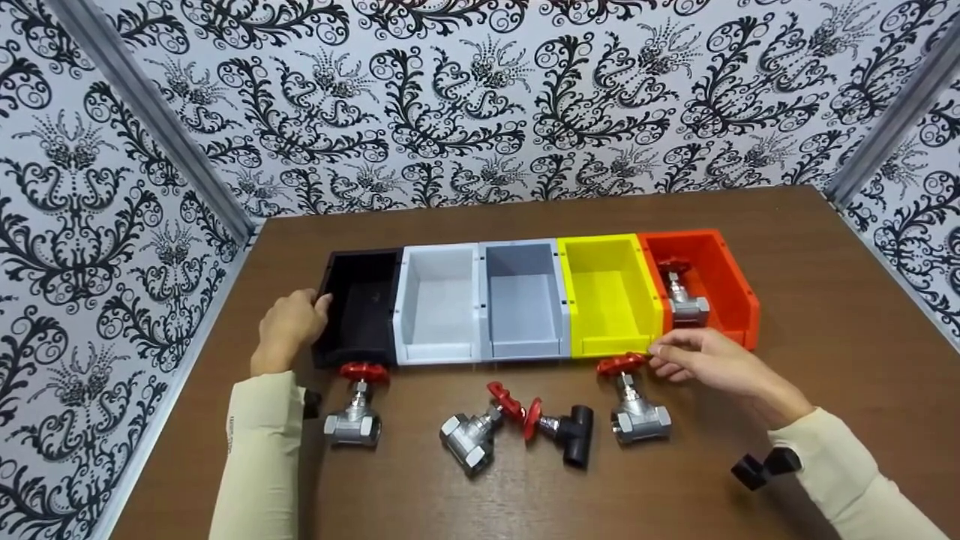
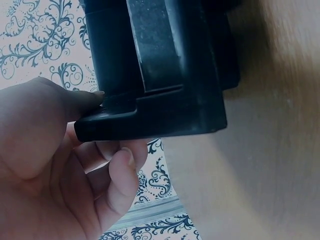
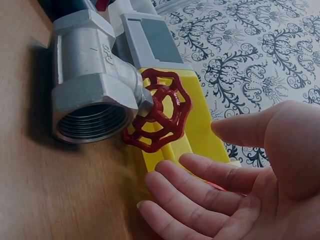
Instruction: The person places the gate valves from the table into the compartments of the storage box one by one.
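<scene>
My left hand (image 1: 292, 326) grips the left side wall of the black bin (image 1: 354, 355). In the left wrist view the thumb lies over the inner side of this black bin's wall (image 2: 107, 122), with the fingers beneath it on the outer side. My right hand (image 1: 709, 364), fingers loosely extended, hovers by the red handwheel of a steel gate valve (image 1: 640, 421) in front of the yellow bin (image 1: 615, 346). In the right wrist view a small gap shows between the fingertips and that handwheel (image 3: 159, 112). A similar valve (image 1: 686, 306) lies inside the red bin (image 1: 739, 292).
White (image 1: 439, 352) and grey (image 1: 529, 349) bins stand between the black and yellow ones in one row. In front lie a steel valve (image 1: 352, 424), an angled steel valve (image 1: 469, 442) and a black tee valve (image 1: 576, 436), all with red handwheels. Patterned walls enclose the brown table (image 1: 525, 510).
</scene>
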